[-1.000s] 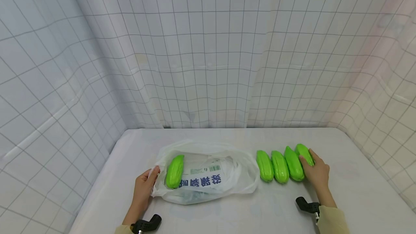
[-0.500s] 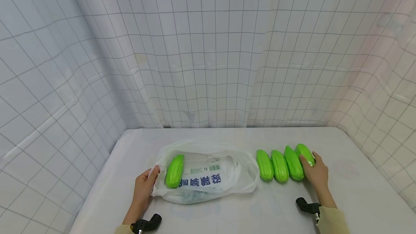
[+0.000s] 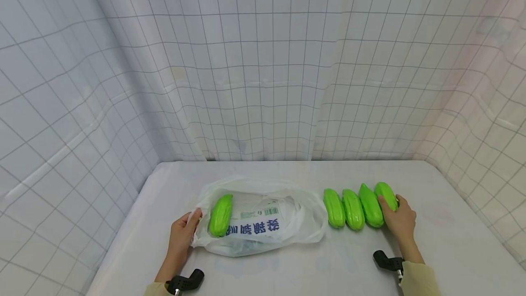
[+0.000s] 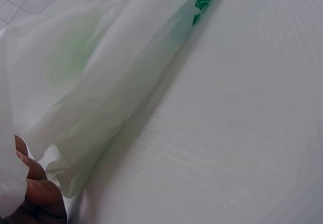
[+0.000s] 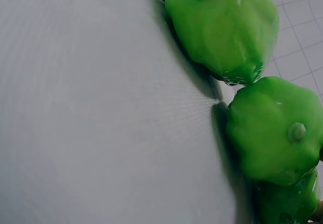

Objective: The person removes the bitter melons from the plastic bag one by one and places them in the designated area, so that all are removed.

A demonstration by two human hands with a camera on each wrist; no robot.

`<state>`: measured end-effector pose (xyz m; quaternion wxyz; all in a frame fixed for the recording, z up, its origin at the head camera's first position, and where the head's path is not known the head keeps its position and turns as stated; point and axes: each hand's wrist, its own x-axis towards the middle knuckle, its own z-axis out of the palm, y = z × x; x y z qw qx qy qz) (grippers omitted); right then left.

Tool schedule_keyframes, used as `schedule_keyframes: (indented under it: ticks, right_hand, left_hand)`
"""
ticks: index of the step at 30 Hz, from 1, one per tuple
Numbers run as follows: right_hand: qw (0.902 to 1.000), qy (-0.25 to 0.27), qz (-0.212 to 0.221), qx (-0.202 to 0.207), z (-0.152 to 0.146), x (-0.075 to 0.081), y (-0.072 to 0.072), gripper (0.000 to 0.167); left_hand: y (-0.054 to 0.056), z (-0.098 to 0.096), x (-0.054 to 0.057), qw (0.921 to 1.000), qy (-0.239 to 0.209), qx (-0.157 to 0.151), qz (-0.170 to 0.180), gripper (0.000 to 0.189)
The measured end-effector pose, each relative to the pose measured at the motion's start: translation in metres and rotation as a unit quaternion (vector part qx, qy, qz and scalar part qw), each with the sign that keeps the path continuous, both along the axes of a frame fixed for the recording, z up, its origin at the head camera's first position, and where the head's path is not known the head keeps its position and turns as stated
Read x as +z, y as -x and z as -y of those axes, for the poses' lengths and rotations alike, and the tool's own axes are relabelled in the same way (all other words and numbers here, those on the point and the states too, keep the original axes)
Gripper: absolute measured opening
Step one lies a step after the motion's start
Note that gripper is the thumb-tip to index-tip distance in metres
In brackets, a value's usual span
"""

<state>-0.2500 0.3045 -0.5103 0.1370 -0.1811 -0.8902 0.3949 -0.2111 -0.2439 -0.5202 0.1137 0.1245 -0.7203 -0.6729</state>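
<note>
In the head view, my left hand [image 3: 181,235] pinches the left edge of a white plastic bag [image 3: 296,236] that lies with its mouth spread. Inside the bag, at its left end, is a glossy, ribbed green gourd [image 3: 221,216]. The left wrist view has the curled fingers [image 4: 44,191] at the bag film [image 4: 111,93]. My right hand [image 3: 400,220] grips the rightmost green gourd [image 3: 385,195], thumb on its near left side and fingers on its right. Beside it, several similar gourds [image 3: 353,209] form a row; their blunt ends [image 5: 275,128] fill the right wrist view.
A white-covered table [image 3: 287,273] carries everything. White gridded curtains [image 3: 263,81] hang at the back and on both sides. The row of gourds begins right against the bag's right edge. Black wrist mounts [image 3: 186,282] sit on both wrists.
Almost nothing differs. The right hand's fingers have shifted slightly around the rightmost gourd, which has moved very slightly to the right. The left hand and the bag stay in place.
</note>
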Motion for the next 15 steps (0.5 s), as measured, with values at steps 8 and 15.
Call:
schedule_keyframes:
  ticks: [8,15]
  right_hand:
    - [1.0000,-0.002,0.003,-0.005,0.0000,0.0000,0.0011,0.078]
    - [0.9998,0.003,-0.012,-0.014,0.0006,0.0004,-0.0001,0.078]
  left_hand:
    - [0.0006,0.0005,0.0001,1.0000,0.002,0.000,0.001,0.035]
    - [0.0010,0.0007,-0.0011,1.0000,0.001,-0.001,-0.004,0.033]
